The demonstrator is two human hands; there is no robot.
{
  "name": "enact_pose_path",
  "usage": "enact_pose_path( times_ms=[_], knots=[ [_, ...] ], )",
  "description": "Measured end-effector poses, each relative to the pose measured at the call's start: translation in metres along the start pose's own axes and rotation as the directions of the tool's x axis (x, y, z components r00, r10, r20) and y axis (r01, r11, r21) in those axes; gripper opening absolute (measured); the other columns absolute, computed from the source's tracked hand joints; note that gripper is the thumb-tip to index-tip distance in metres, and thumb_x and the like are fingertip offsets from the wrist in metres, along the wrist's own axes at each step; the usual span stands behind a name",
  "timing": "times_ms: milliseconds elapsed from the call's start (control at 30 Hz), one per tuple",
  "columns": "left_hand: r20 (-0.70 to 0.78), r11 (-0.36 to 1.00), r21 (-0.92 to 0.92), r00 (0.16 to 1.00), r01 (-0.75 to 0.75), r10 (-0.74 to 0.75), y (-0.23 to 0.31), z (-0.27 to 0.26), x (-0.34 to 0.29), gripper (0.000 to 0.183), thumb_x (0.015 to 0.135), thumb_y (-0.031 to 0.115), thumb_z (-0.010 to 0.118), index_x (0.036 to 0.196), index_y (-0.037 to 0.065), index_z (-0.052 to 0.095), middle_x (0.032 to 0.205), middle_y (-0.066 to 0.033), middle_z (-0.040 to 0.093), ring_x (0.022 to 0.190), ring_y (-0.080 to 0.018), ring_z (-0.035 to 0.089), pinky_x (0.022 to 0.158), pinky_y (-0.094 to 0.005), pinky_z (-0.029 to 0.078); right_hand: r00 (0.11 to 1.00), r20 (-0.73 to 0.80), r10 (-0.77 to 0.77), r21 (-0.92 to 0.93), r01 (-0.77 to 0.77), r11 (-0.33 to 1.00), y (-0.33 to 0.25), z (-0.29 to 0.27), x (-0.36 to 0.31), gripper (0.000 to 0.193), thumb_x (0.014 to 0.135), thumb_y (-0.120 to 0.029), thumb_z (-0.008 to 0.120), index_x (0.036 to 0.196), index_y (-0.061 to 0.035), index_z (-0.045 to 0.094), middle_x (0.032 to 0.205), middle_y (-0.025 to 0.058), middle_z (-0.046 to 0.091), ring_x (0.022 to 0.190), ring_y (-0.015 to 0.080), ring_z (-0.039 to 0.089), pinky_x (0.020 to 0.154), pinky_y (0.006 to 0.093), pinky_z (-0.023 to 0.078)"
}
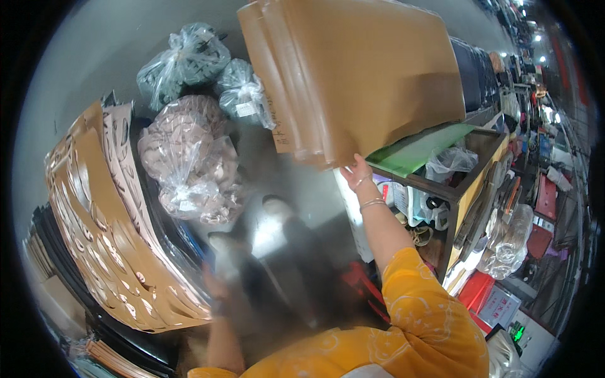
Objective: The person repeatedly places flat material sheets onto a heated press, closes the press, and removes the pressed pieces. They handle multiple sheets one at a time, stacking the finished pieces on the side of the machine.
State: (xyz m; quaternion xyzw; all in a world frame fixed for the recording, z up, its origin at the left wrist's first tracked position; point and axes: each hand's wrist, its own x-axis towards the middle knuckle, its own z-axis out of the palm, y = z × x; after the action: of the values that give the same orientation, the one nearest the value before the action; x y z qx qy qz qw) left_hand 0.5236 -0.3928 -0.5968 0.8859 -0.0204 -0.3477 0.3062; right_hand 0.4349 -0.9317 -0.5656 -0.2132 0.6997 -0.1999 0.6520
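A large stack of smooth tan leather-like sheets [378,75] spreads across the upper middle, its left edges layered and curled. My right hand [358,171] is at the near lower edge of these sheets, with the fingers closed on the border. My left hand [215,283] hangs low on the left, smeared by motion, so its fingers cannot be made out. It is nearest to a pile of tan sheets with cut-out holes [104,220], beside which stand pale pink cut sheets [129,157].
Clear plastic bags of pinkish pieces [189,151] and of grey-green pieces [183,63] lie on the floor [94,57]. At right stands a wooden cabinet [457,189] with a green sheet [419,151] on it. Dark rolled or stacked material [472,75] lies behind the tan stack.
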Motion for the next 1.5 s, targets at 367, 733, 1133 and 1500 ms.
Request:
enact_pose_path(
  times_ms=[367,733,1133,1500],
  knots=[
    [0.363,0.831,-0.308,0.864,0.464,-0.348,0.107,0.017,-0.115,0.04,0.093,0.023,0.059,0.127,0.001,0.053,0.108,-0.0045,0.063,0.086,-0.0096,0.061,0.071,-0.0208,0.048,0.774,0.593,0.221,0.231,-0.426,0.875,-0.032,-0.021,0.025,0.039,0.091,-0.037,0.059,0.106,-0.0014,0.055,0.092,0.0081,0.059,0.082,0.0195,0.059,0.071,0.0322,0.053],
    [0.47,0.559,-0.522,0.764,0.645,-0.442,0.043,-0.055,-0.219,0.028,0.094,0.024,0.058,0.118,0.01,0.057,0.089,-0.0003,0.062,0.071,-0.0111,0.061,0.058,-0.0225,0.049,0.933,0.346,0.094,-0.445,0.075,0.893,-0.223,0.008,-0.086,0.038,0.094,-0.044,0.05,0.07,-0.0154,0.045,0.05,-0.0052,0.035,0.04,0.0063,0.033,0.035,0.0217,0.025],
    [0.165,0.615,-0.766,0.982,0.187,-0.093,0.118,-0.15,-0.159,0.018,0.095,0.022,0.05,0.104,0.009,0.058,0.077,-0.0001,0.049,0.066,-0.0112,0.049,0.051,-0.0259,0.038,0.595,0.617,-0.514,0.056,0.619,0.784,-0.363,-0.123,-0.415,0.048,0.098,-0.04,0.044,0.057,-0.0172,0.037,0.047,-0.0046,0.029,0.041,0.0083,0.031,0.04,0.0241,0.022],
    [0.213,0.782,-0.325,0.764,-0.532,0.609,0.318,-0.047,-0.178,0.031,0.094,0.017,0.057,0.119,-0.001,0.058,0.096,-0.002,0.062,0.082,-0.0082,0.056,0.075,-0.0206,0.046,0.872,0.46,0.171,-0.14,-0.119,0.983,-0.075,0.006,-0.164,0.013,0.09,-0.024,0.057,0.084,-0.0129,0.058,0.073,0.0006,0.057,0.064,0.0135,0.057,0.049,0.0251,0.046]
  ],
)
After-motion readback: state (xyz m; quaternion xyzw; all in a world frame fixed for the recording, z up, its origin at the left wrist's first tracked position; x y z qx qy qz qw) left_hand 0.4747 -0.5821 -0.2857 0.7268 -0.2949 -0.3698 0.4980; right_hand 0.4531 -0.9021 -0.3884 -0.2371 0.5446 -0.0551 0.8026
